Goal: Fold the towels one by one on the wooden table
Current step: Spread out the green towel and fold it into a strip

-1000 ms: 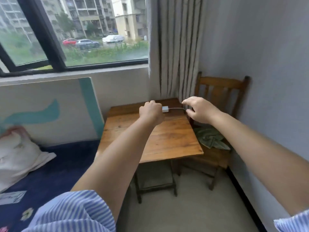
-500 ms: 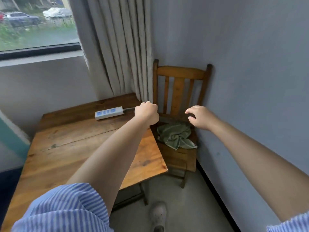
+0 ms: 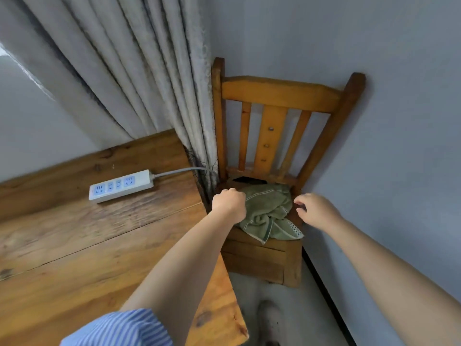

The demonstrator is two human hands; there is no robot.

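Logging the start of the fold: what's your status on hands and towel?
Left hand fisted, right hand loosely curled, both empty above the chair. Green towel crumpled on its seat, ungrasped. Power strip lies on the wooden table.

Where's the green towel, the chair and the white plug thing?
green towel (image 3: pixel 268 211), head view, crumpled middle
chair (image 3: pixel 279 93), head view, top back rail
power strip (image 3: pixel 121 186), head view, top face

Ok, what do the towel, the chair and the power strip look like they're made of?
Towel: soft green terry cloth by its look, crumpled, with woven stripes. Chair: solid wood, orange-brown, slightly glossy, likely varnished, grain showing. Power strip: smooth white plastic, blue socket faces.
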